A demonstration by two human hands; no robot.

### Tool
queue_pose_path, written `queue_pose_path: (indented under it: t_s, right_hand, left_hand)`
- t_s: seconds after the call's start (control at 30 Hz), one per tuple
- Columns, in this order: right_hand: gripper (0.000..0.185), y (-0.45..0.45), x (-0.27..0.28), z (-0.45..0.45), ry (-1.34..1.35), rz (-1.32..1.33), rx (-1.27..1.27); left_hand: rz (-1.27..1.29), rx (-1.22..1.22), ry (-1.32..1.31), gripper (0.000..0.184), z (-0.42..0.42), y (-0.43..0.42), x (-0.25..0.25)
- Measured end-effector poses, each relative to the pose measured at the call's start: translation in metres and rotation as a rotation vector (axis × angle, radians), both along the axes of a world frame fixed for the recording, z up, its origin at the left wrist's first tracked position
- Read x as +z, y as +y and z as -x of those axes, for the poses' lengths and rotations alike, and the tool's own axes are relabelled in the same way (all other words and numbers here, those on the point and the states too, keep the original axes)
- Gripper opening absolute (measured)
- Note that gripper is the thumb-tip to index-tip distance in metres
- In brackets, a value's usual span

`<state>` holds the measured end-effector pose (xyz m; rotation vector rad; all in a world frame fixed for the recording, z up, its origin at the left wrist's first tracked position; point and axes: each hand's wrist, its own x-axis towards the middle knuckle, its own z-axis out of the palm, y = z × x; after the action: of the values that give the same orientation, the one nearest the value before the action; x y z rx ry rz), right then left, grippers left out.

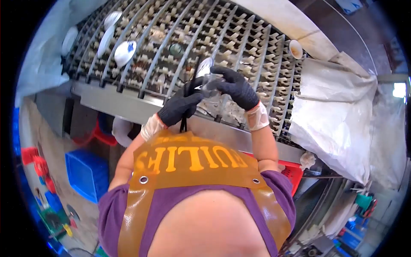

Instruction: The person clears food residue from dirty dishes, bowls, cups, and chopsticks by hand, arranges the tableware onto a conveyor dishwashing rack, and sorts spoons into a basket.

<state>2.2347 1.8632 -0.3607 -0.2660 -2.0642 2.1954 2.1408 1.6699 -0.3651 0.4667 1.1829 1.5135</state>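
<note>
My left hand [182, 105], in a black glove, is closed at the near edge of a slatted conveyor [147, 40]. Its fingers meet a crumpled piece of clear plastic [209, 88]. My right hand [235, 88], gloved the same way, pinches that plastic from the right side. Just beyond the fingers lies a white dish-like piece [204, 67] with dark marks, partly hidden. A thin black strap [184, 124] passes by my left hand and hangs toward the apron [188, 160]. Whether the left hand grips the strap cannot be made out.
On the conveyor's left rest several white dishes, one with a blue mark [125, 53]. A small cup [295, 49] lies at the right edge. White sheeting [332, 111] drapes the right side. A blue crate [87, 174] stands on the floor at left, a red basket [292, 176] below right.
</note>
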Motion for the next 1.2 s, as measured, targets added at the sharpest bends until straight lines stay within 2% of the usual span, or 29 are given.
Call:
queue_pose_path:
  t_s: [0.03, 0.1, 0.13, 0.17, 0.2, 0.27, 0.3, 0.4, 0.47, 0.5, 0.6, 0.63, 0.7, 0.83, 0.9, 0.93, 1.0, 1.03, 1.1, 1.13, 1.2]
  right_hand:
    - [0.045, -0.013, 0.004, -0.002, -0.023, 0.016, 0.017]
    - [0.042, -0.022, -0.003, -0.005, -0.074, 0.141, -0.026]
    - [0.042, -0.024, -0.008, -0.006, -0.083, 0.138, -0.014]
    - [0.038, -0.023, -0.012, -0.009, -0.075, 0.138, -0.053]
    - [0.034, -0.023, -0.017, -0.011, -0.065, 0.138, -0.097]
    - [0.027, -0.025, -0.033, -0.016, -0.048, 0.155, -0.137]
    - [0.025, -0.026, -0.038, -0.018, -0.037, 0.177, -0.197]
    - [0.020, -0.032, -0.044, -0.026, 0.010, 0.193, -0.274]
    - [0.021, -0.046, -0.030, -0.026, 0.059, -0.072, -0.337]
    - [0.023, -0.055, -0.017, -0.024, 0.118, -0.059, -0.341]
    - [0.024, -0.068, -0.010, -0.016, 0.111, -0.351, -0.413]
    - [0.024, -0.066, -0.011, -0.017, 0.108, -0.354, -0.410]
    - [0.019, -0.063, -0.012, -0.016, 0.038, -0.167, -0.393]
    - [0.016, -0.053, -0.019, -0.017, 0.069, -0.277, -0.322]
    - [0.013, -0.050, -0.017, -0.017, 0.019, -0.256, -0.265]
    - [0.013, -0.047, -0.022, -0.017, 0.018, -0.257, -0.260]
    - [0.012, -0.044, -0.034, -0.017, 0.033, -0.208, -0.317]
    - [0.012, -0.044, -0.034, -0.018, 0.034, -0.208, -0.313]
    - [0.011, -0.045, -0.033, -0.024, -0.042, 0.057, -0.335]
    - [0.011, -0.046, -0.033, -0.028, -0.043, 0.060, -0.328]
    - [0.012, -0.046, -0.037, -0.033, -0.056, 0.074, -0.286]
  left_hand:
    - [0.078, -0.005, 0.046, 0.054, -0.004, 0.001, 0.005]
    - [-0.053, 0.092, 0.268, 0.056, -0.003, 0.002, -0.022]
    - [0.033, 0.071, 0.163, 0.057, 0.001, -0.005, -0.015]
    - [0.039, 0.038, -0.033, 0.056, 0.006, -0.013, -0.033]
    - [0.038, 0.042, -0.035, 0.056, 0.003, -0.014, -0.031]
    - [-0.145, 0.145, -0.140, 0.051, -0.004, -0.011, -0.024]
    - [-0.073, 0.051, -0.187, 0.050, 0.004, -0.016, -0.032]
    - [-0.114, 0.129, -0.185, 0.050, 0.005, -0.017, -0.050]
    - [-0.058, 0.174, -0.213, 0.051, 0.004, -0.015, -0.058]
    - [0.016, 0.191, -0.088, 0.052, 0.002, -0.011, -0.055]
    - [-0.069, 0.242, 0.129, 0.054, -0.011, -0.001, -0.038]
    - [-0.064, 0.251, 0.118, 0.053, -0.013, -0.001, -0.037]
    - [-0.056, 0.271, 0.107, 0.053, -0.016, -0.002, -0.033]
    - [-0.078, 0.263, 0.164, 0.056, -0.018, -0.007, -0.039]
    - [0.060, 0.191, -0.122, 0.056, -0.014, -0.009, -0.055]
    - [0.059, 0.195, -0.123, 0.056, -0.015, -0.008, -0.054]
    - [-0.204, 0.176, -0.271, 0.052, -0.020, -0.006, -0.042]
    - [-0.205, 0.180, -0.270, 0.052, -0.022, -0.005, -0.038]
    - [-0.220, 0.256, -0.158, 0.050, -0.024, -0.006, -0.038]
    - [-0.222, 0.284, -0.120, 0.050, -0.024, -0.008, -0.040]
    - [-0.291, 0.338, 0.546, 0.047, -0.007, -0.028, -0.056]
